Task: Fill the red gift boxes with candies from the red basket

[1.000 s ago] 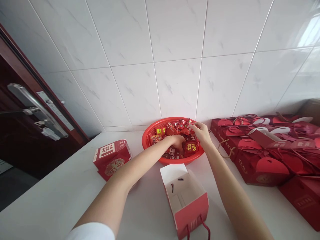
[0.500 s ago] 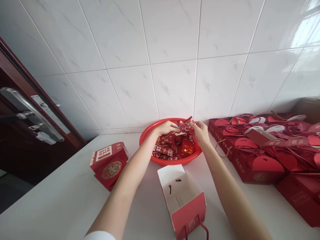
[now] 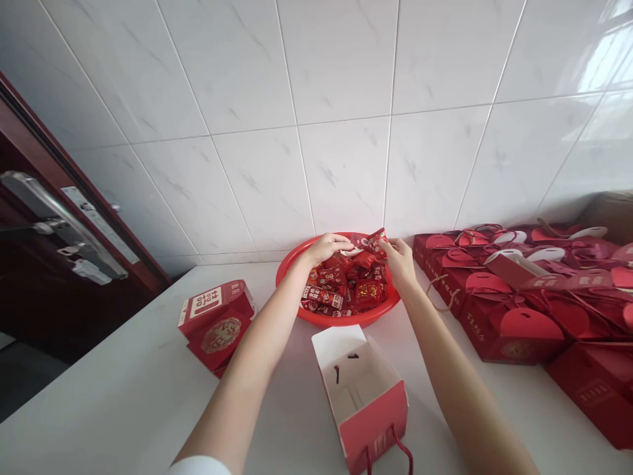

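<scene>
left hand (image 3: 325, 248): ours is over the left part of the basket, fingers reaching in toward the middle, tips right at some red wrappers. honestly can't tell if we're gripping one or just touching.
right hand (image 3: 400, 262): over the basket's right side, gripping a red packet (image 3: 378, 239) between thumb and fingers.
that packet: shiny red with pale print, up at the back rim, between our hands.
basket (image 3: 346, 323): red plastic, oval, small holes in the side, sitting close to the tiled wall (image 3: 341, 178).
wrapped pieces (image 3: 336, 280): a pile of them inside the basket, mostly red, some with white or gold lettering.
open box (image 3: 373, 425): in front of the basket, nearer to us, white inside, flap (image 3: 339, 336) up on the basket side, red cord handle (image 3: 403, 448) hanging off the near end.
box on our left (image 3: 220, 330): red, tilted-looking, pale label on top and a round gold pattern on the side.
stack on our right (image 3: 514, 323): loads of red boxes packed together, ribbons and cords on top.
counter (image 3: 123, 382): white, under all of it.
door (image 3: 44, 277): dark red, far left, metal handle (image 3: 64, 221), keys (image 3: 89, 269) hanging by it.
</scene>
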Demonstrator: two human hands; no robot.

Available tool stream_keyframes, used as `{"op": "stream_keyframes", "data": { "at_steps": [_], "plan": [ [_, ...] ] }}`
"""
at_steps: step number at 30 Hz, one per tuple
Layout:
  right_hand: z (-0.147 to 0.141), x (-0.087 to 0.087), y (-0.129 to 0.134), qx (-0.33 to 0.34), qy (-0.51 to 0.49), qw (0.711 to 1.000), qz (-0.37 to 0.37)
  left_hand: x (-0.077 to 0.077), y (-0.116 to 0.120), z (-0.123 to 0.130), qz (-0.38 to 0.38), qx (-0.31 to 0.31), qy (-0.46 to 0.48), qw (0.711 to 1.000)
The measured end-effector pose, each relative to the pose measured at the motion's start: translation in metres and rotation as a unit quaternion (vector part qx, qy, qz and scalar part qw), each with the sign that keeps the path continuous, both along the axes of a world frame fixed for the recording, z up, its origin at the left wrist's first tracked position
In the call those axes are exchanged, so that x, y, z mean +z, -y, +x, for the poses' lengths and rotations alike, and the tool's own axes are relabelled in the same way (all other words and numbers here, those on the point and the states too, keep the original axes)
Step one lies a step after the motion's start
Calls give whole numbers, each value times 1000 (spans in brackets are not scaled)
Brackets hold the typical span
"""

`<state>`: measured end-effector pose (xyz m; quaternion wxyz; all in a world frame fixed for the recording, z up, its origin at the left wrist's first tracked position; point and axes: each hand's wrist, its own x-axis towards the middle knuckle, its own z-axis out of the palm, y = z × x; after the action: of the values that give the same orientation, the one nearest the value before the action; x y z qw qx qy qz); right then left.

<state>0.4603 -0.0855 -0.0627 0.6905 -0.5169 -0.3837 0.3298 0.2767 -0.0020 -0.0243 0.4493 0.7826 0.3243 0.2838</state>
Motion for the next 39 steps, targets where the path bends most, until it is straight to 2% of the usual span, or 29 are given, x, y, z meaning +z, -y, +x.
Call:
{"op": "stream_keyframes", "data": {
  "at_steps": [5, 7, 13, 20, 28, 34, 37, 39],
  "plan": [
    [0, 2, 1, 17, -8, 1000, -5, 2, 1, 2, 40, 70, 92, 992],
    [-2, 4, 3, 23, -2, 1000, -14, 3, 1, 3, 52, 77, 110, 990],
    [-7, 14, 14, 77, 54, 996, -3, 3, 7, 4, 70, 24, 92, 993],
    [-6, 16, 14, 110, -11, 994, 5, 2, 12, 6, 66, -41, 33, 996],
    [-3, 12, 10, 112, -80, 990, 13, 0, 19, 11, 56, -75, -11, 996],
    [-6, 10, 10, 46, -76, 995, 41, -4, 17, 12, 69, -42, -126, 989],
    [-6, 9, 9, 28, -49, 998, 36, -5, 16, 12, 59, -10, -230, 971],
    [-7, 8, 9, 21, -27, 999, 21, -6, 17, 13, 52, -14, -296, 954]
  ]
}}
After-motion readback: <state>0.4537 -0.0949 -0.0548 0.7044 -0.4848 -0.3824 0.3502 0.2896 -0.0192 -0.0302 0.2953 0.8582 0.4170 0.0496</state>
